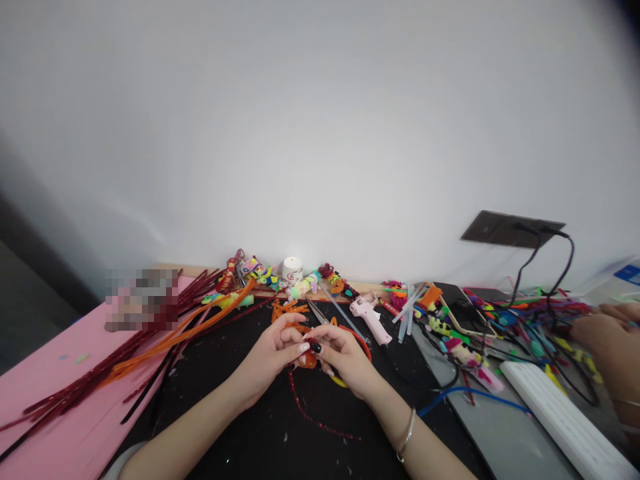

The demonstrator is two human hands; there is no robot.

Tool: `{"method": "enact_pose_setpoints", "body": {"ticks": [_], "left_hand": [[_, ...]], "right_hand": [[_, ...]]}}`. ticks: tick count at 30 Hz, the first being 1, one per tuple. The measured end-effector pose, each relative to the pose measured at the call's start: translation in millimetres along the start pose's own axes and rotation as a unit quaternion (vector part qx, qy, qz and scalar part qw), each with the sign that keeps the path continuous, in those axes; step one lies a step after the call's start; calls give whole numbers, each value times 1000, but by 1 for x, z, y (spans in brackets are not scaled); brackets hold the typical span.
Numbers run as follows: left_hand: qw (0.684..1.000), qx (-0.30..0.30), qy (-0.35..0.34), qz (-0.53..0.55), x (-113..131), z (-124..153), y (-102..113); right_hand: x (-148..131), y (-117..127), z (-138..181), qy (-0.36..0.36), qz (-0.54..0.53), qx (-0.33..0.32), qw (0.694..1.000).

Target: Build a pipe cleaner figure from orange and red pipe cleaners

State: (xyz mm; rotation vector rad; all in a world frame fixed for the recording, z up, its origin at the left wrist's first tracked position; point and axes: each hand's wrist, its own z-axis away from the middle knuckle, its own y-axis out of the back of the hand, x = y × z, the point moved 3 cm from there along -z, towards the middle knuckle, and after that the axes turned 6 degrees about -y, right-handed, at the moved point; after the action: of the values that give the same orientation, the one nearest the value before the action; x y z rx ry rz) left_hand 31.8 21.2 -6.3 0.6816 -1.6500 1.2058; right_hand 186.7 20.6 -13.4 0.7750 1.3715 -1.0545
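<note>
Our left hand (267,359) and right hand (349,357) together pinch one red strand (311,419), its tail curling over the black mat (240,443); one orange piece (309,361) shows between them. One glue gun (371,321) lies beyond; bare mat opens nearer us, edged left by one pink sheet (75,440).

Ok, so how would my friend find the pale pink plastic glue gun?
Start at the big black work surface. Just past the worker's bare right hand, farther right, lies the pale pink plastic glue gun. Its pistol shape sets it apart from the straight, milky-white sticks beside it.
</note>
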Motion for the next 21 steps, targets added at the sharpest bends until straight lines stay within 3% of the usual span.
{"method": "enact_pose_setpoints", "body": {"ticks": [21], "left_hand": [[1000,-4,-3,7,-2,-1,1]], "right_hand": [[2,0,-2,15,-12,-12,1000]]}}
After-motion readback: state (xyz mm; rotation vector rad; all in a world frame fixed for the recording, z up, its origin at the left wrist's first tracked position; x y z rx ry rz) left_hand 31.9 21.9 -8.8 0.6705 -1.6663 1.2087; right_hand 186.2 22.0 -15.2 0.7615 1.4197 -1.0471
